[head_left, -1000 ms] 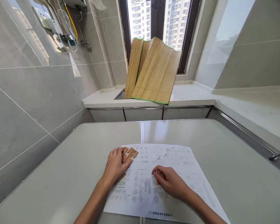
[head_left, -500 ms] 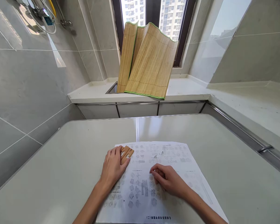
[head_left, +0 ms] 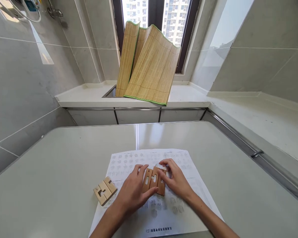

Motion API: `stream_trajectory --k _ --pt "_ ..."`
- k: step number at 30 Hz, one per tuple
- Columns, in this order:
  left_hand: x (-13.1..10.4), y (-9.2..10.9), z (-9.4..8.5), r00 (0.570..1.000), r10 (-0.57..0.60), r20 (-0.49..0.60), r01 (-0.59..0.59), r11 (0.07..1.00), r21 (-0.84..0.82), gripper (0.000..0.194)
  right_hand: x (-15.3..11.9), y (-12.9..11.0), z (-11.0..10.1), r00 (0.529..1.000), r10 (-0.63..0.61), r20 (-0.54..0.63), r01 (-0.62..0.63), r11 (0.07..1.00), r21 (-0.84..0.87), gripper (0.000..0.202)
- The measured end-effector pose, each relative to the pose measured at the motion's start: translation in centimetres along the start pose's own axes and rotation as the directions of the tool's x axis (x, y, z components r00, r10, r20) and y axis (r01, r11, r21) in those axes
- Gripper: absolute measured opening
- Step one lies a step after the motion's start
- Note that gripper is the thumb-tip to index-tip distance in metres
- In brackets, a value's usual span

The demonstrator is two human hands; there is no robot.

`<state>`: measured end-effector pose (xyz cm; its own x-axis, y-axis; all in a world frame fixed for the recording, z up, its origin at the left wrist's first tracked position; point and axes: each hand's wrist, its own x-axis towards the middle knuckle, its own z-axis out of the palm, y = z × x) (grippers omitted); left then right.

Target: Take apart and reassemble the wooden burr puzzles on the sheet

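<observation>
Flat reddish-brown wooden puzzle pieces [head_left: 154,185] with oval slots lie side by side over the printed sheet [head_left: 129,215]. One carries the number 2. My left hand [head_left: 134,190] grips them from the left, its thumb along their near side and its fingers at the far side. From the right, my right hand [head_left: 176,180] has its thumb and fingers on the rightmost piece. My palms and fingers cover some of the pieces' edges. Beside my left wrist, a set of paler notched wooden puzzle pieces [head_left: 105,191] sits across the sheet's left edge.
The sheet, with rows of small figures, lies on a pale glossy table [head_left: 54,178]. Beyond it, a bamboo mat [head_left: 151,66] with green edging leans at the window [head_left: 156,19]. A white ledge [head_left: 253,109] with a metal rail runs along the right; a tiled wall stands left.
My left hand has left the paler pieces and moved right onto the reddish-brown ones. My right hand has opened from its curl onto their right side. The view has shifted slightly.
</observation>
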<state>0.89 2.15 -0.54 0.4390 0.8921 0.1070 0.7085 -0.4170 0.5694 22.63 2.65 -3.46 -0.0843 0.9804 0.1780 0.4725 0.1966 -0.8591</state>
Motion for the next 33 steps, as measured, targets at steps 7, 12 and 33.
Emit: stream_trajectory --k 7,12,33 --pt "-0.4 -1.4 0.1 0.983 0.179 0.040 -0.176 0.982 -0.073 0.085 0.7 0.7 -3.9 0.931 -0.007 0.365 0.033 0.997 -0.066 0.084" --pt "-0.4 -2.1 0.9 0.981 0.191 0.026 -0.188 0.978 -0.090 0.088 0.4 0.9 -5.5 0.882 0.015 0.470 0.033 0.995 -0.094 0.102" --pt "-1.4 -0.9 1.4 0.970 -0.236 0.050 0.083 0.131 -0.988 0.077 0.3 0.0 -2.1 0.936 0.169 0.308 -0.347 0.588 0.731 0.074"
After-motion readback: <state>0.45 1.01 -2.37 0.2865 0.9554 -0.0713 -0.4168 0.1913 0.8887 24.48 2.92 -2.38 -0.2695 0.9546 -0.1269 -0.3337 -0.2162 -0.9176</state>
